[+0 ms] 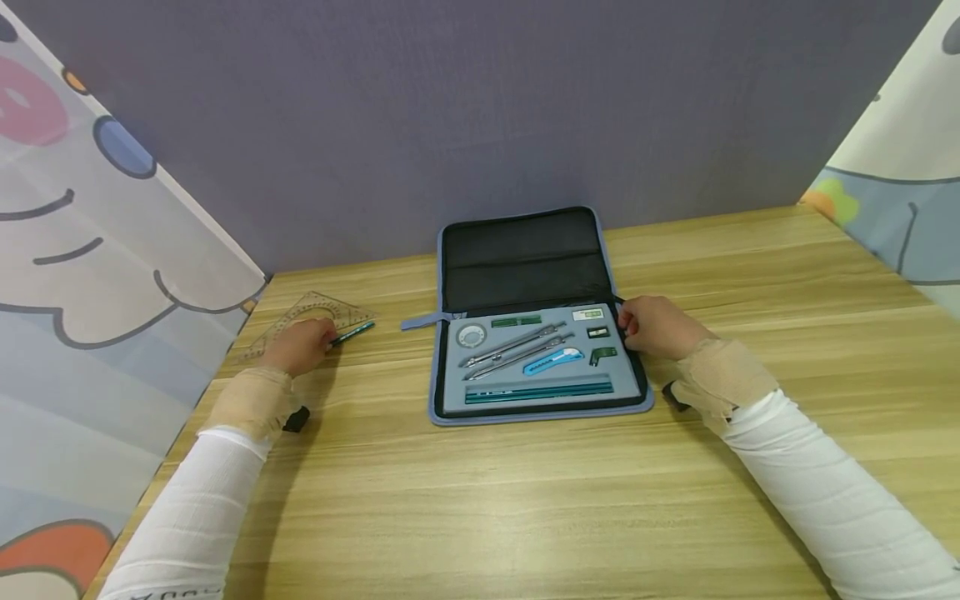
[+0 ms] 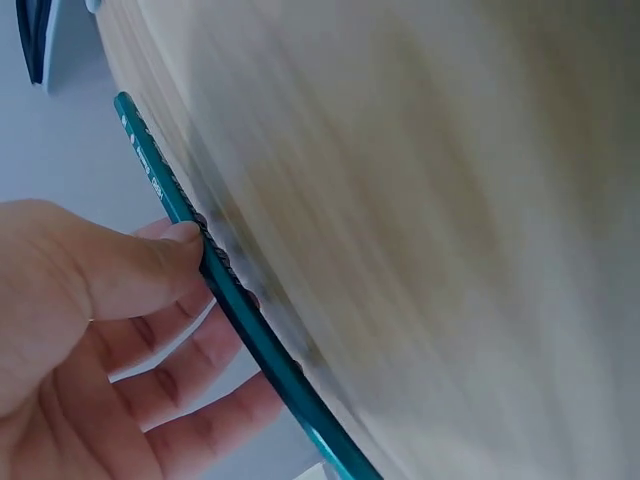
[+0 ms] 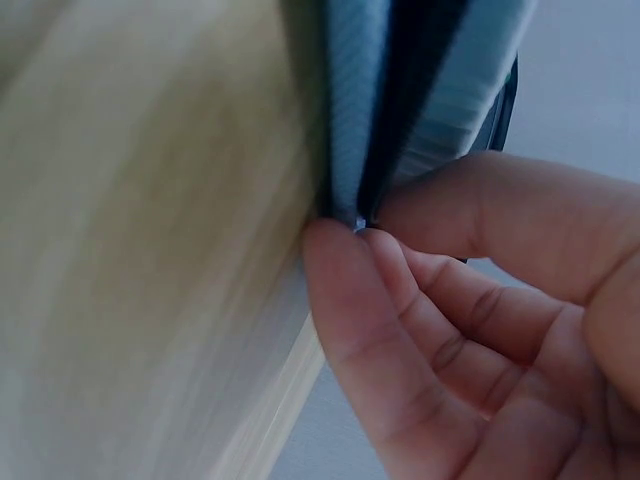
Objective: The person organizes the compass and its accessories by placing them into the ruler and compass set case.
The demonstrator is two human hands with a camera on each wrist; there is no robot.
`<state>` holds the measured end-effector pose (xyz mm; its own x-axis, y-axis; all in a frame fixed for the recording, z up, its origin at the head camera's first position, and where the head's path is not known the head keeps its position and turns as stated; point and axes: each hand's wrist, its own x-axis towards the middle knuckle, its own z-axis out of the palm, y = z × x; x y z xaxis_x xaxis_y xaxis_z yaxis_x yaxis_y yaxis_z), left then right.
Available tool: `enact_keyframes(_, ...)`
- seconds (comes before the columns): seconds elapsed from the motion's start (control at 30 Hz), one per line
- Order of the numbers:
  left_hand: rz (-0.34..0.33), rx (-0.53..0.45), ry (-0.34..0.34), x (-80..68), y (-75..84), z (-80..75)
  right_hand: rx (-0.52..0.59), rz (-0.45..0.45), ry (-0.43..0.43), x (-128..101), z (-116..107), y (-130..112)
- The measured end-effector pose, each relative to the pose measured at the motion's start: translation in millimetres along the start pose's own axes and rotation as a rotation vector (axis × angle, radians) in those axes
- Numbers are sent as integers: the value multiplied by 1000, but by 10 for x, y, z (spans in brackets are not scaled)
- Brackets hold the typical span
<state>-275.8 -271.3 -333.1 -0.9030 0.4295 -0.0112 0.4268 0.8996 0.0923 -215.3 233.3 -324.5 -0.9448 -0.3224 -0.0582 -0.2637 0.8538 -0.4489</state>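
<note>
My left hand (image 1: pixel 302 346) pinches a teal pencil (image 2: pixel 262 340) between thumb and fingers, low over the table at the left. Partly beneath that hand lies a clear set square (image 1: pixel 318 305). In the middle, a blue-edged zip case (image 1: pixel 525 285) lies unfolded, its black lid laid back. Its grey tray (image 1: pixel 540 403) holds two compasses (image 1: pixel 517 350), a blue utility knife (image 1: pixel 553 361), teal pencils (image 1: pixel 540 390), a sharpener (image 1: pixel 597 332), an eraser (image 1: pixel 588 314) and a round white piece (image 1: pixel 471 336). On the case's right side, my right hand (image 1: pixel 660 325) pinches the edge (image 3: pixel 358 110) with thumb and fingers.
A blue strap (image 1: pixel 422 322) sticks out from the left of the case. Behind the wooden table (image 1: pixel 487 500) rises a grey panel (image 1: pixel 420 117). Cartoon-printed sheets (image 1: pixel 82 275) flank it on both sides.
</note>
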Motion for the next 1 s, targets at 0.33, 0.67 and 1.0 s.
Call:
enact_keyframes(0.33,29,-20,9,12,325,-105,6,3,-7,-7,-2,-26)
enact_keyframes(0.67,160,-1,165,43,762,-108,-1,9,-9,-13,0,-15)
enact_keyframes(1.0,273,18,182,56,1229,-175,7,13,-10,-12,-4,-14)
